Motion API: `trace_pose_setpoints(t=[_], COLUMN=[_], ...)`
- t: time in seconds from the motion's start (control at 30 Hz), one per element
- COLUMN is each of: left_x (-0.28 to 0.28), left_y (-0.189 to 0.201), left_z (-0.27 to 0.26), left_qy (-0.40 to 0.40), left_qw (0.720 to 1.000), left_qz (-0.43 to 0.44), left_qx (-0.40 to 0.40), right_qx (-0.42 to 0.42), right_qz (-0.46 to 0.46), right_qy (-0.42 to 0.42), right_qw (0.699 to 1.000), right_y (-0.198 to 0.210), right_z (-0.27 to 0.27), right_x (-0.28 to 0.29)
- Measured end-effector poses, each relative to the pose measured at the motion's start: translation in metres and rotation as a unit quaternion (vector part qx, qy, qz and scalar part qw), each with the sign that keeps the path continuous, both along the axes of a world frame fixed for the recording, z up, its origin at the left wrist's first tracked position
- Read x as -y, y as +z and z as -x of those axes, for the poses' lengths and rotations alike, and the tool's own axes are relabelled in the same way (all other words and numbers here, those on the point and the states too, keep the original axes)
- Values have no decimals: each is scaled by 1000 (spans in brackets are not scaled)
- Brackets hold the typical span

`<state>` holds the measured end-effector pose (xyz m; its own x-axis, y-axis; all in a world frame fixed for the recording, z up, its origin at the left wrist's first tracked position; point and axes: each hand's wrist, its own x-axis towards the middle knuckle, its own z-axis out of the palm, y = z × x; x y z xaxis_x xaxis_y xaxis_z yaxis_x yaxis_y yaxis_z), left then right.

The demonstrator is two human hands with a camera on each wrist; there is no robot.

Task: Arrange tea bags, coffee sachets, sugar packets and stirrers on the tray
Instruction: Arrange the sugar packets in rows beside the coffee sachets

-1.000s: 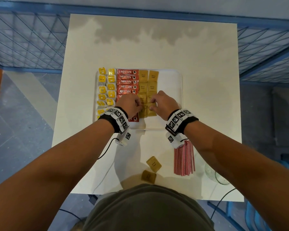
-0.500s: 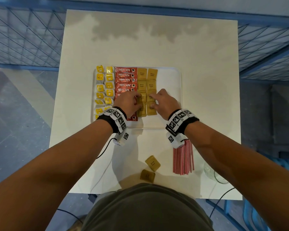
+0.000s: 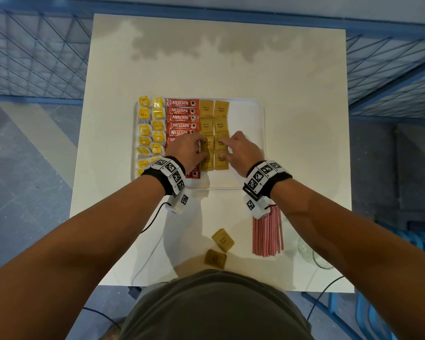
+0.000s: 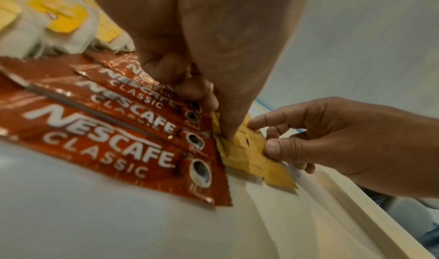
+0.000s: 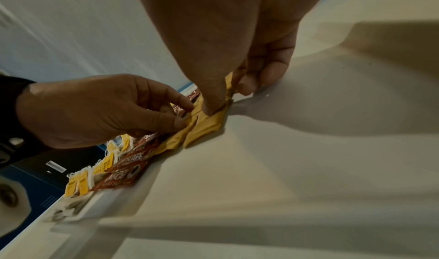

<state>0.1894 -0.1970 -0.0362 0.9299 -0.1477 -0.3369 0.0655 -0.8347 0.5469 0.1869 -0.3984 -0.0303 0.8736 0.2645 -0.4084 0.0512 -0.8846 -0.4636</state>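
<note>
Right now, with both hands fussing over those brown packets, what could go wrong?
The left hand and right hand press on the sugar packets lying edge to edge with the coffee sachets; a nudge might skew those rows. The right wrist sits just above the stirrers, so pulling back might scatter them. Two loose sugar packets lie near the table's front edge.

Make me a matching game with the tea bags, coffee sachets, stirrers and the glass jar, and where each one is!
Things:
1. tea bags
2. coffee sachets
3. stirrers
4. glass jar

Places:
A. table's near right corner
B. tray's left edge
C. on the table, below the right wrist
D. on the tray, between tea and sugar

Pairs: 1-B, 2-D, 3-C, 4-A
</note>
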Motion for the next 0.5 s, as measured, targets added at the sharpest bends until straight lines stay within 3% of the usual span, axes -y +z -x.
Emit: trace_pose_setpoints(t=[0.3,0.5], left_x=[-2,-13], left_y=[12,18], left_z=[13,48], left_qy=[-19,-81], left_qw=[1000,996], left_qz=[13,27], left_qx=[18,-6], right_qx=[12,4], right_qz=[-28,-46], right_qy=[-12,19], right_qw=[999,999], right_y=[9,16], right_z=[9,37], right_x=[2,8])
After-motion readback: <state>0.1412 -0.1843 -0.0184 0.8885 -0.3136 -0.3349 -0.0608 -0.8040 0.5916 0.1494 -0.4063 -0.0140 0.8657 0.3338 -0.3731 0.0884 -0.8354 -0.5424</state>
